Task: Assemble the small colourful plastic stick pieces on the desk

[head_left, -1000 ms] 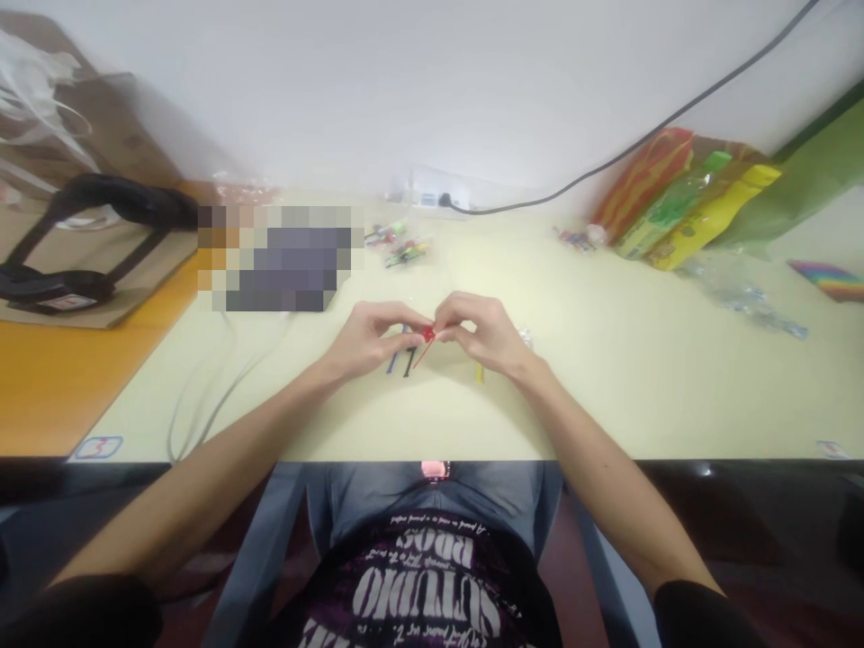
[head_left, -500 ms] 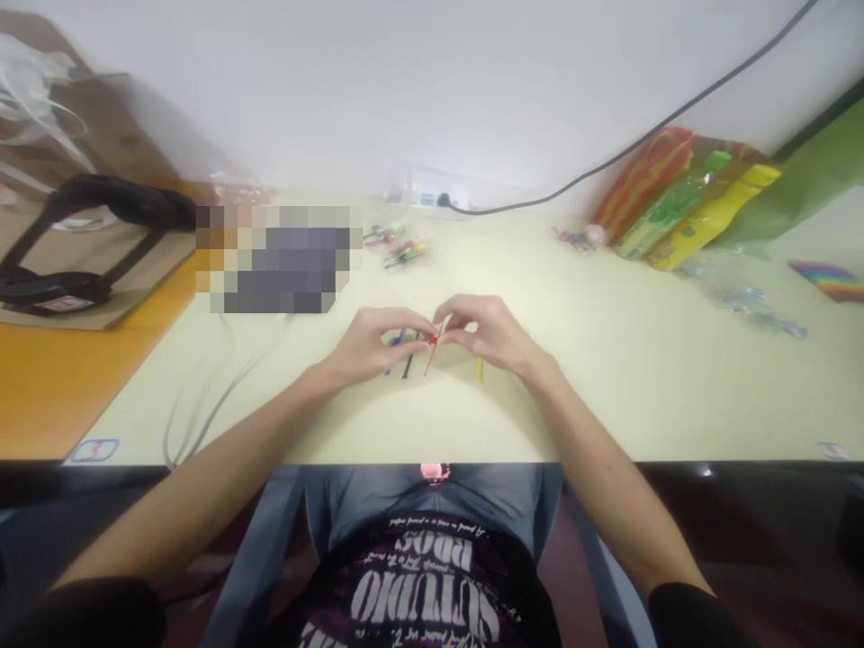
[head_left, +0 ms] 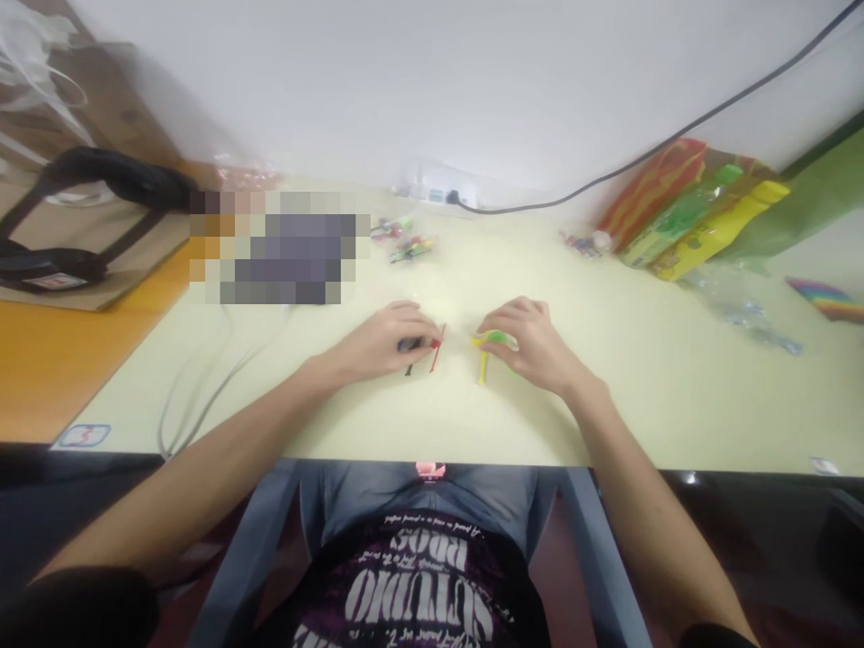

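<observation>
My left hand [head_left: 384, 337] is closed at the fingertips on a thin red plastic stick [head_left: 436, 355], which slants just above or on the table. Under its fingers lie a blue piece [head_left: 405, 345] and a dark stick [head_left: 409, 369], both mostly covered. To the right, the thumb and index finger of my right hand [head_left: 533, 344] meet around the top of a yellow plastic stick [head_left: 482, 367]. A green piece [head_left: 498, 337] shows in the loop of those fingers. What exactly these small pieces are, I cannot tell.
Bagged colourful small parts [head_left: 413, 247] lie behind my hands, near a white power strip [head_left: 432, 191] with a dark cable. Clear plastic wrappers [head_left: 742, 306] and snack packages [head_left: 719, 229] are at right. A black-framed object [head_left: 101, 216] sits on cardboard at left.
My right hand has left the red stick and moved right to the yellow one. My left hand still has the red stick. The view has shifted slightly.
</observation>
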`<state>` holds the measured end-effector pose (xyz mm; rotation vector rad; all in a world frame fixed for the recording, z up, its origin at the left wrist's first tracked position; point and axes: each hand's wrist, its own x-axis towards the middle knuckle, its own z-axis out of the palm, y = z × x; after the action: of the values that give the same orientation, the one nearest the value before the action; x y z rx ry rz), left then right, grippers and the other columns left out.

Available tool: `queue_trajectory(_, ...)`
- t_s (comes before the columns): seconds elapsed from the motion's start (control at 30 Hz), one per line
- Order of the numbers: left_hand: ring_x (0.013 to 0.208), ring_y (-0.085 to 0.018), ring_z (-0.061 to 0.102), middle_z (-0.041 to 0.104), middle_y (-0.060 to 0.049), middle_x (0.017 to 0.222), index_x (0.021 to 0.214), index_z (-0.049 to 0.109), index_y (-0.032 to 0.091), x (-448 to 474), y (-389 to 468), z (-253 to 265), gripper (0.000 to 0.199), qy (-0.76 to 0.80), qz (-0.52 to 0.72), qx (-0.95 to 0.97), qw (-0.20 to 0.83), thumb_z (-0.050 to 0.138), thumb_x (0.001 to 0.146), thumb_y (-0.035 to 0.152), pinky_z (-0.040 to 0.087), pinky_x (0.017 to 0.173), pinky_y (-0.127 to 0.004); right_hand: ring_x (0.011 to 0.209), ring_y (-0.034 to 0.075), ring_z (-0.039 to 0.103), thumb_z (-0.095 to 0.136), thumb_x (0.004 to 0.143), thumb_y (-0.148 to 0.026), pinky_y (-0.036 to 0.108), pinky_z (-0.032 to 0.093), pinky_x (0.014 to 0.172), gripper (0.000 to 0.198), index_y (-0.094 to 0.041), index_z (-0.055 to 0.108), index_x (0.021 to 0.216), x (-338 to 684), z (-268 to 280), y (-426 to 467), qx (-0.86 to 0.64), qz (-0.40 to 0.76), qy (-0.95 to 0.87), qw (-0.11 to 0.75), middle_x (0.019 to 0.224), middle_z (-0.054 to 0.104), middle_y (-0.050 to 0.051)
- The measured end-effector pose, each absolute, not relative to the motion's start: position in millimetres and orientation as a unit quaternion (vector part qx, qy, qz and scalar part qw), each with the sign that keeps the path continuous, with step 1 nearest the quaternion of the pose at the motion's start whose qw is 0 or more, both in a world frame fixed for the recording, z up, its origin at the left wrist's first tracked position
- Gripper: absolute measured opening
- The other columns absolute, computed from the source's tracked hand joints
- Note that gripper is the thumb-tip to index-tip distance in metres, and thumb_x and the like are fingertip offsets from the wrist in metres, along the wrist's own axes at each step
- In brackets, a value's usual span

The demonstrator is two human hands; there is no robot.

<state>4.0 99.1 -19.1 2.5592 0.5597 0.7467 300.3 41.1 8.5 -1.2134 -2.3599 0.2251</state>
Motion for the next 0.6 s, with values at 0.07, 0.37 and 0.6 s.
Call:
queue_trajectory(0.07, 0.104, -0.023, 0.074, 0.08, -0.004, 0.114, 0.116, 0.078, 0.031, 5, 98, -19, 0.022, 0.196, 0.265, 0.92, 0.212, 0.066, 0.097, 0.027, 0.04, 0.12, -0.05, 0.107, 0.03, 0.06, 0.073, 0.097, -0.03, 0.049, 0.033, 0.096, 0.009, -0.025, 0.073, 0.105, 297, 4, 41, -0.447, 0.082, -0.861, 0.228, 0.114, 0.078, 0.008)
queue_trajectory(0.37, 0.105, -0.024, 0.072, 0.08, -0.004, 0.105, 0.11, 0.076, 0.028, 5, 95, -15, 0.018, 0.2, 0.252, 0.924, 0.205, 0.068, 0.094, 0.024, 0.045, 0.115, -0.051, 0.11, 0.029, 0.06, 0.068, 0.097, -0.02, 0.048, 0.028, 0.098, 0.004, -0.022, 0.072, 0.098, 284, 0, 43, -0.472, 0.096, -0.856, 0.185, 0.105, 0.079, 0.006)
queue_trajectory(0.6, 0.101, -0.024, 0.07, 0.078, -0.003, 0.101, 0.105, 0.075, 0.027, 6, 93, -14, 0.014, 0.186, 0.256, 0.928, 0.197, 0.067, 0.094, 0.024, 0.049, 0.107, -0.047, 0.108, 0.026, 0.06, 0.06, 0.1, -0.015, 0.044, 0.028, 0.097, 0.016, -0.021, 0.072, 0.091, 279, 0, 47, -0.474, 0.12, -0.857, 0.161, 0.105, 0.078, 0.006)
